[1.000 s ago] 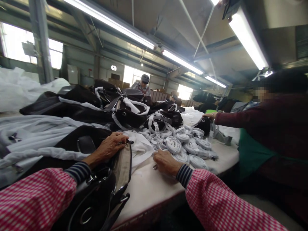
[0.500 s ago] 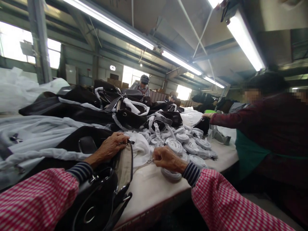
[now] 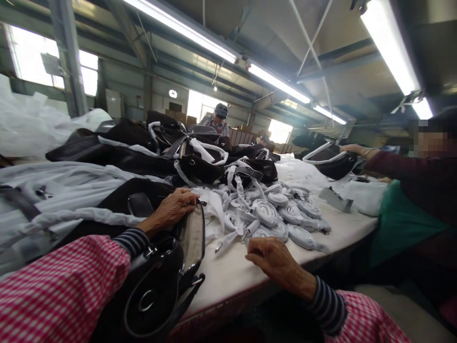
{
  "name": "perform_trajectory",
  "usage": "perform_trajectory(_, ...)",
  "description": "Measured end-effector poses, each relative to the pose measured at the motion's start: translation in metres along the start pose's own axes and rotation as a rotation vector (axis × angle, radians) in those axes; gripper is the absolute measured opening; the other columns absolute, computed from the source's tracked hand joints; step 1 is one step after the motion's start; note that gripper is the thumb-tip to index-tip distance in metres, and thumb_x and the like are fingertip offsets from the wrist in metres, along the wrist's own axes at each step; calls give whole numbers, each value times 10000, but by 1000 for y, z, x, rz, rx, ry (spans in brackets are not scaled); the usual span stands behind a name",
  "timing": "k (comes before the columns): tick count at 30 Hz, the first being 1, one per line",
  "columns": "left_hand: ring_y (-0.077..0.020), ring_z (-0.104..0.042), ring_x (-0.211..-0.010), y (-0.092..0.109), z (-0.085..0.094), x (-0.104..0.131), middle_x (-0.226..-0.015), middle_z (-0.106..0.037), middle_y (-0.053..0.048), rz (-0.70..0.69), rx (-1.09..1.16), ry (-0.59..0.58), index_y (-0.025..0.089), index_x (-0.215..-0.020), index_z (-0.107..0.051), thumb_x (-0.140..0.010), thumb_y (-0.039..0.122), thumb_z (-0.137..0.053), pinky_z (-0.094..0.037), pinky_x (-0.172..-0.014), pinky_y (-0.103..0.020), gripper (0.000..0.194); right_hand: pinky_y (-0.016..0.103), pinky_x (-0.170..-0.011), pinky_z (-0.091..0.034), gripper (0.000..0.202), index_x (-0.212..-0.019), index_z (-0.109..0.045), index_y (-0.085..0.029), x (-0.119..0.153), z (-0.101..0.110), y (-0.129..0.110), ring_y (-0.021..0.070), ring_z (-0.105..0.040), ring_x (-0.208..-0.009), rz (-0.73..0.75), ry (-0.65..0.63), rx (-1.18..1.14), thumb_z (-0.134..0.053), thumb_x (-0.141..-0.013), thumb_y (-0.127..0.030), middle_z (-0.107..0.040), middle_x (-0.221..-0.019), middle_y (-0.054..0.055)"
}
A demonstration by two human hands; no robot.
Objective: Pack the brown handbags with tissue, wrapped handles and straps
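My left hand [image 3: 173, 208] rests with closed fingers on the top edge of a black bag [image 3: 157, 281], whose beige-lined opening faces right. My right hand [image 3: 273, 259] hovers over the front edge of the pale table [image 3: 221, 286], fingers apart and slightly bent, holding nothing. Just beyond it lie several white-wrapped coiled straps [image 3: 264, 213]. A white-wrapped handle [image 3: 85, 218] runs across the bag to my left wrist.
Black bags [image 3: 107, 150] with wrapped handles are heaped behind. At the right, a person in a green apron [image 3: 407, 228] holds another black bag [image 3: 333, 159]. White wrapping [image 3: 32, 119] piles up at the far left. Another person [image 3: 218, 119] stands at the back.
My right hand has let go of a strap's metal clip and moved right and toward me. The view has shifted a little. The person at the right has lifted a black bag.
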State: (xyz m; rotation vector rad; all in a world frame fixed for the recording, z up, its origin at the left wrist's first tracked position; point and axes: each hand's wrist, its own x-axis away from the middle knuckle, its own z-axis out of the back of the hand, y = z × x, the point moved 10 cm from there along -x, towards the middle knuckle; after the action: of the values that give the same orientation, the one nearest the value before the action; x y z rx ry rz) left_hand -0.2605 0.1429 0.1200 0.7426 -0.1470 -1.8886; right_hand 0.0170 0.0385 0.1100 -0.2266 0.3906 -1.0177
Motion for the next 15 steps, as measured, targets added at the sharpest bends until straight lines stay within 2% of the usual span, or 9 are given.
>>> perform_trajectory(3, -295, -472, -1380, 2, 1, 0, -1270, -667, -57, 1, -3, 1, 271, -1110, -706, -873, 335, -594, -411, -1136, -449, 270, 266, -666, -312, 105, -757, -683, -185, 4, -13, 0, 138, -569, -675, -78, -82, 14, -719, -855, -190, -637, -674, -15)
perform_trajectory(7, -313, -471, -1390, 1, 1, 1, -1281, -642, -89, 15, -13, 6, 259, -1138, -707, -884, 334, -575, -416, -1130, -474, 296, 278, -686, -304, 81, -751, -709, -178, -3, -17, -17, 151, -590, -710, -94, -43, 88, -705, -832, -179, -684, -711, 11)
perform_trajectory(11, -304, -491, -1373, -4, -2, 1, -1311, -624, -76, 27, -16, 10, 271, -1132, -710, -884, 337, -588, -410, -1146, -451, 283, 269, -668, -303, 115, -679, -684, -166, -13, -23, -35, 133, -574, -667, -95, -35, 47, -662, -789, -139, -672, -674, 9)
perform_trajectory(15, -305, -513, -1346, -7, -3, 0, -1281, -632, -69, 25, -17, 14, 275, -1162, -712, -882, 326, -596, -407, -1150, -444, 307, 264, -633, -287, 123, -604, -632, -161, -23, -35, -35, 131, -552, -638, -153, -7, -22, -650, -721, -127, -621, -612, 1)
